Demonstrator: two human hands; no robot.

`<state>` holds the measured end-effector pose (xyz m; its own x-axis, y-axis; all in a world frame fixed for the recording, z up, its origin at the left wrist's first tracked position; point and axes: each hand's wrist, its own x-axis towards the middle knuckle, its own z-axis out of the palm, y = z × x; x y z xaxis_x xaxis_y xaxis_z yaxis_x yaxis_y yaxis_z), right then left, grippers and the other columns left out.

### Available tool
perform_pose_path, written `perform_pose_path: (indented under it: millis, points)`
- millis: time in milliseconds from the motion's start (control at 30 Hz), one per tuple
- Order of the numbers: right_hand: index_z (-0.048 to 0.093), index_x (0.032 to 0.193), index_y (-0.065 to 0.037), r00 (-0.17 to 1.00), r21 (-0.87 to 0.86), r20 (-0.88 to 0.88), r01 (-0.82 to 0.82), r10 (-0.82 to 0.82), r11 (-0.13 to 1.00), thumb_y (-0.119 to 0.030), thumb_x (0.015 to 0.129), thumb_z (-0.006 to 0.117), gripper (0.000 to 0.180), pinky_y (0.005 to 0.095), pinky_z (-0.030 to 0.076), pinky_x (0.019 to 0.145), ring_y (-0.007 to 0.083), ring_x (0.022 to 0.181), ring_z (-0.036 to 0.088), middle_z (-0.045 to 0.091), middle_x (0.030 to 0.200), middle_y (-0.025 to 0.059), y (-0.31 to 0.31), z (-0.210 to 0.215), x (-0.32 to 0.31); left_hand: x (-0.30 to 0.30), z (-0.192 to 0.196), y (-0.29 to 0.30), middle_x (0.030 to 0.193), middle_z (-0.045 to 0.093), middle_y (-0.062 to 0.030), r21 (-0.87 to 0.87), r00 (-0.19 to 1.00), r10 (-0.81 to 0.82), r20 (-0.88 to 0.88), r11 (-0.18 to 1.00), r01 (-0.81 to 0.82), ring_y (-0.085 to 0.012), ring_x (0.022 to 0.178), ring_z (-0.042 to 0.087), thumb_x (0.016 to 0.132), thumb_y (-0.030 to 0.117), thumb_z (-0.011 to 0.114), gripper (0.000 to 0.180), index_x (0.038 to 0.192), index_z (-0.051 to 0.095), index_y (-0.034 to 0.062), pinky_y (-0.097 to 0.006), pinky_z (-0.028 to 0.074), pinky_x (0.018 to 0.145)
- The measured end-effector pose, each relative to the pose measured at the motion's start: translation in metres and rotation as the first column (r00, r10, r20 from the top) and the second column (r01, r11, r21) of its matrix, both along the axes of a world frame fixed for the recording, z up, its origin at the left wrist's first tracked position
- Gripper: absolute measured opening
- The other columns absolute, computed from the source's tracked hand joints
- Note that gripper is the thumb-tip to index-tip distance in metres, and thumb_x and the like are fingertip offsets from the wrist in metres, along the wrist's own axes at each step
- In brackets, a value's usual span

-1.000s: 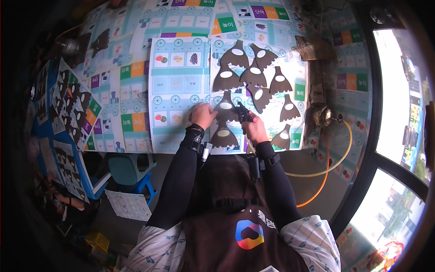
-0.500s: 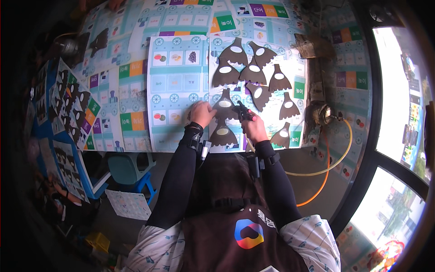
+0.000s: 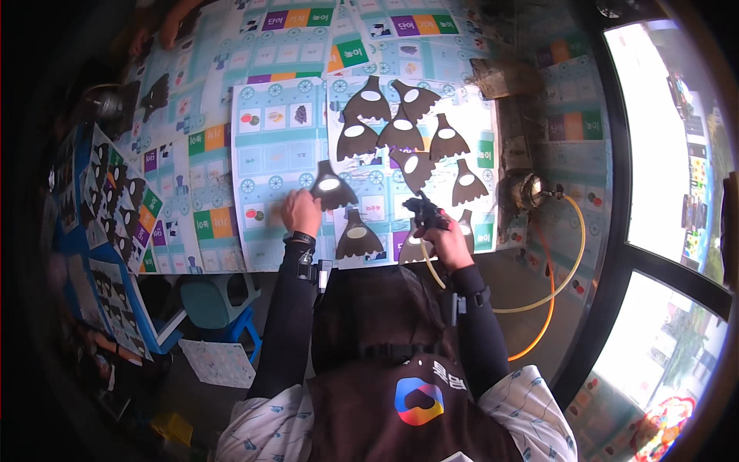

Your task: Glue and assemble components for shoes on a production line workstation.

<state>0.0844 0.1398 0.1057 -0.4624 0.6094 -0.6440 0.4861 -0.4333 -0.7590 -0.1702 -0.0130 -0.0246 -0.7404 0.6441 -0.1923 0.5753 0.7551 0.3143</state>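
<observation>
My left hand pinches the left edge of a dark brown, flared piece with a scalloped hem and a white oval. That piece sits tilted over the printed sheet on the table. My right hand grips a black trigger gun fed by a pale yellow hose. A similar piece lies between my hands near the table's front edge. Another is partly hidden behind my right hand. Several more flared pieces lie farther back on the sheet, some overlapping.
Printed sheets cover the table. A round metal fixture at the right edge connects to yellow and orange hoses. To the left stand a chair and a blue-edged board bearing similar pieces. Another person's hand shows at the far left.
My left hand has drawn one flared piece leftward across the sheet, exposing the print under it. My right hand has shifted right with the gun. The view has moved slightly.
</observation>
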Motion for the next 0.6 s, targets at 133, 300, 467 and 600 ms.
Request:
perform_pose_path:
  millis: [133,300,467,600]
  points:
    - [0.057,0.096,0.003,0.995,0.030,-0.027,0.099,-0.099,0.995,0.002,0.068,0.049,0.029,0.0261,0.047,0.071,0.0154,0.075,0.061,0.067,0.080,0.0089,0.028,0.009,0.063,0.058,0.030,0.048,0.105,0.056,-0.0186,0.038,0.973,0.230,-0.026,0.973,-0.229,-0.0348,0.102,0.054,0.076,0.031,0.074,0.043,0.100,0.055,-0.0003,-0.044,0.045,0.085]
    - [0.059,0.095,0.001,0.988,0.045,0.066,0.140,-0.142,0.989,0.000,0.067,0.048,0.030,0.0249,0.042,0.044,0.0127,0.052,0.054,0.068,0.080,0.0089,0.055,0.013,0.102,0.165,0.009,0.154,0.108,0.053,-0.0173,-0.031,0.954,0.286,0.088,0.958,-0.284,-0.0324,0.106,0.052,0.072,0.044,0.077,0.059,0.103,0.056,-0.0018,-0.042,0.043,0.090]
    - [0.059,0.096,0.002,0.995,0.013,0.009,0.097,-0.097,0.995,-0.001,0.067,0.048,0.030,0.0255,0.045,0.043,0.0128,0.050,0.054,0.068,0.081,0.0098,0.065,0.011,0.115,0.180,0.007,0.179,0.114,0.050,-0.0162,-0.101,0.898,0.394,0.195,0.919,-0.382,-0.0317,0.108,0.050,0.076,0.027,0.076,0.047,0.106,0.053,-0.0012,-0.041,0.044,0.090]
    - [0.058,0.100,0.002,0.999,-0.010,-0.018,0.049,-0.050,0.999,-0.001,0.070,0.049,0.031,0.0254,0.047,0.044,0.0141,0.057,0.057,0.068,0.083,0.0095,0.072,-0.002,0.113,0.195,-0.018,0.183,0.114,0.051,-0.0188,0.022,0.909,0.385,0.157,0.919,-0.393,-0.0329,0.105,0.054,0.078,0.016,0.071,0.038,0.105,0.053,-0.0024,-0.040,0.048,0.088]
